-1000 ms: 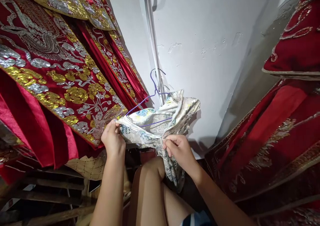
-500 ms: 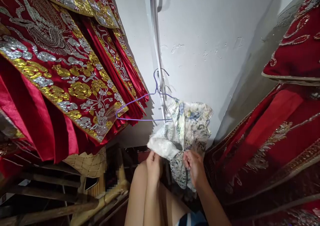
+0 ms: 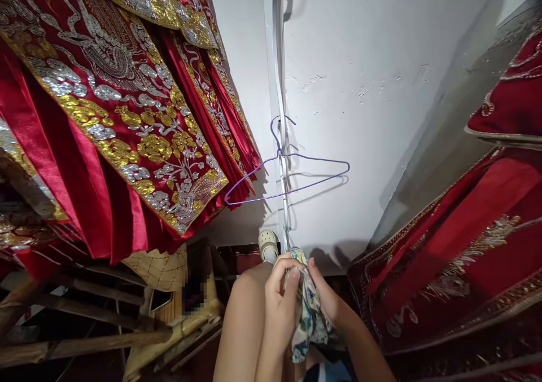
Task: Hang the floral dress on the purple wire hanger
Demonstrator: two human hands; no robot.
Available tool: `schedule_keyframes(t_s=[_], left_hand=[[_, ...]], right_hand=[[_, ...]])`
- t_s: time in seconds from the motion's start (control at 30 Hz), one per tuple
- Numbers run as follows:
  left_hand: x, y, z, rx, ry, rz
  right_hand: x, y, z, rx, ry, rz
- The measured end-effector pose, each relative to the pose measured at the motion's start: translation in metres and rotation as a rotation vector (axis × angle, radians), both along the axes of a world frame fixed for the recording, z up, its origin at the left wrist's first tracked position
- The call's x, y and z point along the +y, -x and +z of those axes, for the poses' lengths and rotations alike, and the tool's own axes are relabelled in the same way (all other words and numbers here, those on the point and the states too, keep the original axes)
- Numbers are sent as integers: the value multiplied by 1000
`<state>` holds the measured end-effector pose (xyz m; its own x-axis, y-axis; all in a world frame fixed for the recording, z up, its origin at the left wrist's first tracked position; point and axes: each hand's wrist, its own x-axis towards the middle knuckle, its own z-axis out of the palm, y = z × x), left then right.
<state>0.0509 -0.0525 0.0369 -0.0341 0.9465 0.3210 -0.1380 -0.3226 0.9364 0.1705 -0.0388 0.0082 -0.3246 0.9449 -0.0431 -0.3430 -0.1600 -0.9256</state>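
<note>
A bunched floral garment [image 3: 308,314] hangs down from between my two hands, low in the middle of the head view. My left hand [image 3: 284,292] grips its upper edge, thumb and fingers closed on the cloth. On the garment's right side, my right hand [image 3: 324,292] holds the cloth near the top too. Above them a bare purple wire hanger [image 3: 313,159] hangs by the white wall, apart from the garment and from both hands.
Red embroidered costumes [image 3: 154,145] hang at the left, and more red embroidered cloth [image 3: 461,246] is at the right. A bamboo chair [image 3: 105,342] stands at the lower left with a phone [image 3: 161,299] on it. A shoe [image 3: 268,242] shows beyond my knee.
The floral garment has come off the hanger and is now gathered lower, near my lap. My hands have moved closer together. The hanger's right arm now shows bare, and the view has shifted slightly.
</note>
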Motion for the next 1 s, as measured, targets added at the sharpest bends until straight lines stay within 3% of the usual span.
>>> schedule_keyframes(t_s=[0.07,0.13,0.27,0.3,0.37,0.47,0.53,0.73,0.87,1.0], left_hand=[[-1,6,0,23,-35,31],[-2,16,-5,28,-31,7],[-3,41,-21,230,100,-301],[-1,48,-25,329,142,-380],[4,64,-30,528,182,-411],[21,93,-26,708,144,-253],[36,113,-15,785,107,-177],[82,148,22,939,25,-4],[103,151,33,930,-62,105],[116,154,41,1114,-192,188]], right_hand=[[-4,-4,12,-42,-28,227],[-1,-12,25,-139,-113,344],[26,-35,61,-391,-315,380],[35,-42,72,-437,-371,359],[56,-53,93,-474,-471,213],[89,-63,114,-436,-583,-183],[114,-61,116,-414,-631,-309],[177,-43,85,-539,-658,-311],[179,-52,75,-721,-765,-409],[159,-75,84,-775,-739,-514]])
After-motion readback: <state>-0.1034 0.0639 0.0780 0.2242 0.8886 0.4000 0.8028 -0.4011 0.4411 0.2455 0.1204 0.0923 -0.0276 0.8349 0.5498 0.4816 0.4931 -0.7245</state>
